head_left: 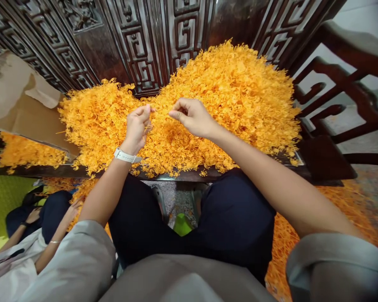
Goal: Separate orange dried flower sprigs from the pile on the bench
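Note:
A big heap of small orange plastic pieces (pixel 239 88), each with thin curled prongs, lies in front of me. Above its middle, my left hand (pixel 138 126) is closed, thumb and forefinger pinched together near an orange bit. Thin orange strands (pixel 147 127) stick out from its curled fingers, and a white watch band circles that wrist. My right hand (pixel 193 116) faces it a short gap away, also closed in a pinch. Whatever its fingertips hold, if anything, is too small to make out.
A dark carved wooden backrest (pixel 151 42) rises behind the heap. At left leans a torn cardboard piece (pixel 22 100); a dark wooden chair (pixel 337 92) stands at right. Another person (pixel 34 239) sits at lower left. Orange strands (pixel 343 209) cover the floor at right.

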`<state>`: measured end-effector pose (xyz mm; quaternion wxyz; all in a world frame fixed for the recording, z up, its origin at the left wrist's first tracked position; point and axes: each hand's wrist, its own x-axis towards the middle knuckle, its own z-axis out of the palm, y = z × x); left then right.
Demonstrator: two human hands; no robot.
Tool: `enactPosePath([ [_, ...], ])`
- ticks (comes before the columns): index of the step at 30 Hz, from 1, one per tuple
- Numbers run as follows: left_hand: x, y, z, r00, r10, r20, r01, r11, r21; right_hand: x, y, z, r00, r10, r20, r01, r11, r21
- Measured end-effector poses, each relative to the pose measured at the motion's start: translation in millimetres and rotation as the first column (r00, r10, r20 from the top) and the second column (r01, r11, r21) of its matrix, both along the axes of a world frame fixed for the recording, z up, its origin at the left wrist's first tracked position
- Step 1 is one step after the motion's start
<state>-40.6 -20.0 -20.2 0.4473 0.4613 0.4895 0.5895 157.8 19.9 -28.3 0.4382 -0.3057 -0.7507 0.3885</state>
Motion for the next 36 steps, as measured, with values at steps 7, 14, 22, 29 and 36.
enactPosePath([
  [7, -20, 15, -3.7, 0.995, 0.096, 0.015, -0.097, 0.994, 0.058, -21, -17, -0.5, 0.994, 0.075, -0.08, -0.089, 0.975, -0.201],
  [14, -14, 5, 7.3, 0.997, 0.034, 0.068, -0.033, 0.999, -0.009, -21, 3, -23.5, 0.985, 0.012, 0.174, -0.007, 1.0, -0.028],
  [22, -88, 53, -11.6, 0.942, 0.289, 0.168, -0.279, 0.957, -0.084, -32, -70, 28.1, 0.838, 0.508, 0.199, -0.544, 0.808, 0.226],
  [29, -79, 34, 3.4, 0.977, 0.147, 0.151, -0.149, 0.989, -0.001, -3, -23, 31.6, 0.951, 0.016, -0.309, -0.121, 0.938, -0.326],
  [36, -22, 14, 18.0, 0.967, -0.021, 0.254, 0.021, 1.0, 0.004, 3, -2, 5.5, 0.983, -0.081, -0.167, -0.012, 0.871, -0.492],
])
